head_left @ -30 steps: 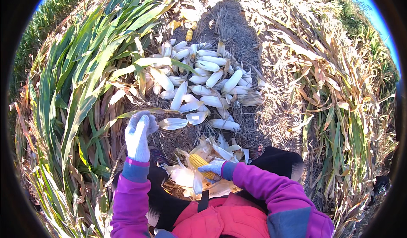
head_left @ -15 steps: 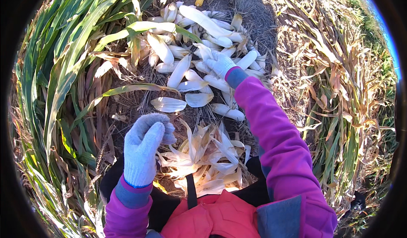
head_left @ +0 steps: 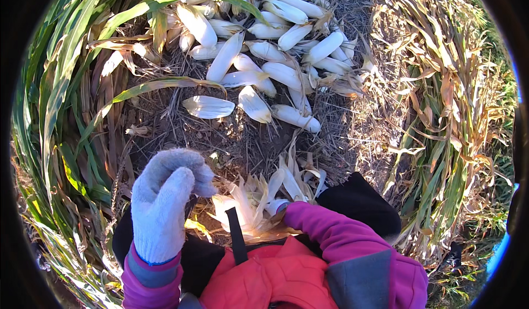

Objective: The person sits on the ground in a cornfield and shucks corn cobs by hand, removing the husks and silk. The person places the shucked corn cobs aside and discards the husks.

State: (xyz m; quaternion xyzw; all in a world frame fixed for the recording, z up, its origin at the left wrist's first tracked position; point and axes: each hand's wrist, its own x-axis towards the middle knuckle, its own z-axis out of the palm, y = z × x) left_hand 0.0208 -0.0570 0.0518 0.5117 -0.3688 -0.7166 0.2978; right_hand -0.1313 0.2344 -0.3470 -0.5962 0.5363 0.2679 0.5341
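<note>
My left hand [head_left: 165,199], in a white and grey knit glove, is raised at the left above my lap. Its fingers curve loosely, thumb apart from them, and nothing shows between them. My right hand [head_left: 275,205], also gloved, is low among the loose pale corn husks [head_left: 242,204] just in front of me. Husk leaves hide its fingers, so whether it grips anything cannot be made out. Beyond lies a heap of corn ears in whitish husks [head_left: 284,73]. A single pale husk leaf [head_left: 209,107] lies nearest on its left side.
Green and drying corn stalks [head_left: 66,88] line the left. Dry, flattened stalks [head_left: 441,99] run along the right. Bare soil with straw [head_left: 220,141] lies between the heap and the loose husks. My dark-clad knee [head_left: 363,204] is beside my right forearm.
My right hand has drawn back from the corn heap to the husks by my lap. My left hand stays raised and curved. The view has tilted down toward me.
</note>
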